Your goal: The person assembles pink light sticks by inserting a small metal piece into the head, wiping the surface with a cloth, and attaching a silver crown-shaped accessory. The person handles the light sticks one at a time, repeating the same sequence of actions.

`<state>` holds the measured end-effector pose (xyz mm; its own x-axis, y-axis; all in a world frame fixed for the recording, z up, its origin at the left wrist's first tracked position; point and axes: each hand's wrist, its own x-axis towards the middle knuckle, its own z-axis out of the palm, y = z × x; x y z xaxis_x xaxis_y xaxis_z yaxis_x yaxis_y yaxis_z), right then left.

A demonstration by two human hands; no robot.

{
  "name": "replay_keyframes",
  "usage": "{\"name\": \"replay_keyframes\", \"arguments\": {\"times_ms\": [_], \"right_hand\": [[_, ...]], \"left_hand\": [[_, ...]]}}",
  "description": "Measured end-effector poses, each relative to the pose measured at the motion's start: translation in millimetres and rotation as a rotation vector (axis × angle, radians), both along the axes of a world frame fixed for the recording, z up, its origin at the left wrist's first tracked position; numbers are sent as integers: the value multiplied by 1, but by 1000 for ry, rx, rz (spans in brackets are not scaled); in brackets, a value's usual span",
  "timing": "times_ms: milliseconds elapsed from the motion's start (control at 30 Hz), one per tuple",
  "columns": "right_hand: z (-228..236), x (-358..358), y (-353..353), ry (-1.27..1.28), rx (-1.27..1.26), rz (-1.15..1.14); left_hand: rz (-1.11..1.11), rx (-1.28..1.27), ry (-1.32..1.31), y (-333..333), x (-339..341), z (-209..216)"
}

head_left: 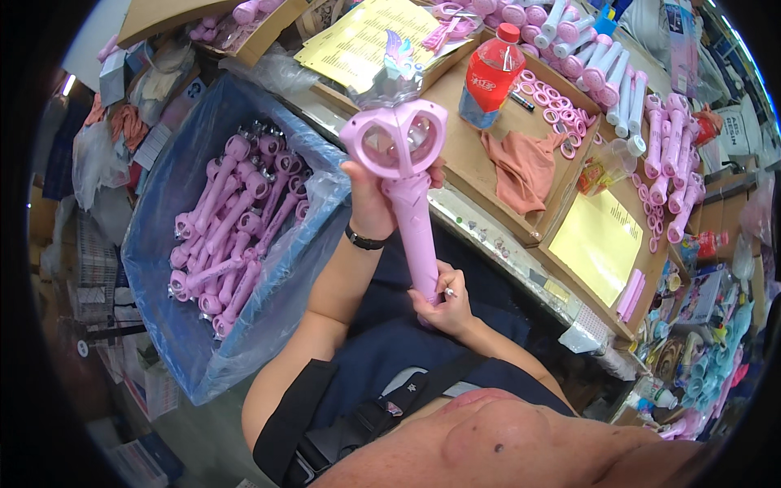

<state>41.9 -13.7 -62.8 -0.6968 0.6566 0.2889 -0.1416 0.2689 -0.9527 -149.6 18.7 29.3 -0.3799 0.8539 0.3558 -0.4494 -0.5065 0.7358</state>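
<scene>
A pink toy wand stands nearly upright in front of me, its round openwork head on top with a clear crown-like piece and an iridescent ornament at the tip. My left hand, with a black band on the wrist, wraps round the neck just below the head. Lower down, my right hand closes its fingers on the handle's bottom end. Whether the right fingers hold anything small besides the handle is hidden. To the left, a bin lined with blue plastic holds many similar pink wands.
On the workbench sit a red-capped bottle, an orange cloth, pink rings and a yellow sheet. Pink and white handles are piled at the back. Yellow printed papers lie beyond the wand. The bench's metal edge runs diagonally before me.
</scene>
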Motion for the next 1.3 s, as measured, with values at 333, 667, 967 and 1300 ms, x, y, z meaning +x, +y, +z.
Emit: {"name": "replay_keyframes", "arguments": {"times_ms": [333,667,967,1300], "right_hand": [[-3,2,3,-35,114,-138],[5,6,9,-66,171,-25],[99,-5,74,-166,487,-216],[143,-42,91,-85,942,-374]], "left_hand": [[-122,-310,-26,-14,26,-26],[-70,-89,-144,-9,16,-17],[-15,-89,-341,-3,-5,-17],[54,-131,-137,-11,2,-12]]}}
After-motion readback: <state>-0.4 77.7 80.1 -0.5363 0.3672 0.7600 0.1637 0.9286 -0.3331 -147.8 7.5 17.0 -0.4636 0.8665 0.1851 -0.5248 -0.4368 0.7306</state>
